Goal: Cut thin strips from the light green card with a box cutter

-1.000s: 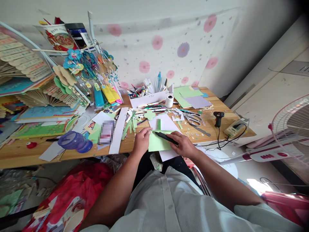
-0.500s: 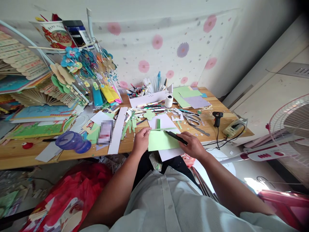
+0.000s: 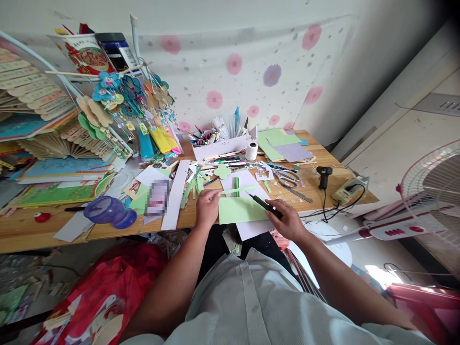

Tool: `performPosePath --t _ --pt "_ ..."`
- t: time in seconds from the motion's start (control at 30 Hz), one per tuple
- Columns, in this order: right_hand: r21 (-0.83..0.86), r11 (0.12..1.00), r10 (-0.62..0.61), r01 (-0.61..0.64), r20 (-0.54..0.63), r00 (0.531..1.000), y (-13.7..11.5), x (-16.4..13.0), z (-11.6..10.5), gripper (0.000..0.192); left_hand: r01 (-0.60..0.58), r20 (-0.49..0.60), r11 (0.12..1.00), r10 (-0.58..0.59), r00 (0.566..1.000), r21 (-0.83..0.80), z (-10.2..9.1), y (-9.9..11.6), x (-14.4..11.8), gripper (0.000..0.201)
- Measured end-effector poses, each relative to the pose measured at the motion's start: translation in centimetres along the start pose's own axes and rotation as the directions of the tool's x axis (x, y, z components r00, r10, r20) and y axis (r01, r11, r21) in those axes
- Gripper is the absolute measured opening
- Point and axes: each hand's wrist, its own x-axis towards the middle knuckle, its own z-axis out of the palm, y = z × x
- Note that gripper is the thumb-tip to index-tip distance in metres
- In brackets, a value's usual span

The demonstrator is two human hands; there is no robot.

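My left hand (image 3: 207,207) pinches the left end of a thin light green paper strip (image 3: 240,189) that lies just above a light green sheet (image 3: 240,211). The sheet rests on white paper (image 3: 247,181) at the near edge of the wooden table (image 3: 32,230). My right hand (image 3: 289,221) grips a black craft knife (image 3: 264,204) like a pen, its tip at the sheet's upper right corner. Several dark green strips (image 3: 235,184) lie on the white paper behind the sheet.
Scissors (image 3: 289,178), a black glue gun (image 3: 324,175), a tape roll (image 3: 252,150), a white box of pens (image 3: 223,142), coloured paper sheets (image 3: 283,143) and a purple jar (image 3: 109,211) lie on the table. Paper crafts (image 3: 122,110) hang at left. A fan (image 3: 431,191) stands at right.
My right hand drew the knife rightward along the sheet's top edge. A thin strip came free, and my left hand lifted its left end slightly away from the sheet.
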Motion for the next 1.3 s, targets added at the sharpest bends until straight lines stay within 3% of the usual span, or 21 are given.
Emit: performPosePath --t 0.07,0.13,0.2,0.27,0.4,0.5,0.73,1.1,1.3 --pt "0.036 0.998 0.044 -0.042 -0.037 0.998 -1.0 0.2 0.6 0.033 0.046 -0.031 0.998 -0.048 0.998 -0.053 -0.1 0.6 0.0 0.023" --pt "0.069 0.996 0.068 -0.064 -0.057 0.996 -2.1 0.5 1.0 0.033 0.182 -0.011 0.961 -0.189 0.982 -0.207 0.0 1.5 -0.3 0.028" --pt "0.093 0.994 0.066 -0.061 -0.052 0.996 -3.2 0.7 1.4 0.03 0.328 0.053 0.858 -0.336 0.941 -0.396 0.2 2.7 -0.9 0.034" --pt "0.107 0.993 0.053 -0.049 -0.032 0.998 -4.1 1.0 1.6 0.028 0.426 0.164 0.725 -0.405 0.899 -0.541 0.5 4.2 -1.6 0.038" --pt "0.061 0.998 0.016 -0.02 0.057 0.998 -5.0 1.2 2.3 0.03 0.527 0.273 0.567 -0.473 0.838 -0.633 0.9 6.9 -2.9 0.041" --pt "0.002 1.0 -0.013 0.013 0.086 0.996 -4.9 1.2 2.6 0.031 0.534 0.288 0.564 -0.47 0.835 -0.63 1.1 8.0 -3.6 0.037" --pt "-0.045 0.995 -0.091 0.091 0.018 0.996 -4.0 1.1 2.6 0.03 0.504 0.284 0.613 -0.424 0.86 -0.609 1.3 8.5 -4.4 0.036" --pt "-0.025 0.996 -0.084 0.083 -0.014 0.996 -3.4 0.7 2.4 0.032 0.566 0.404 0.575 -0.397 0.824 -0.591 1.3 8.9 -5.2 0.041" --pt "-0.015 0.998 -0.067 0.067 -0.008 0.998 -3.3 0.4 2.3 0.031 0.532 0.389 0.587 -0.362 0.847 -0.61 1.6 8.7 -5.6 0.042"
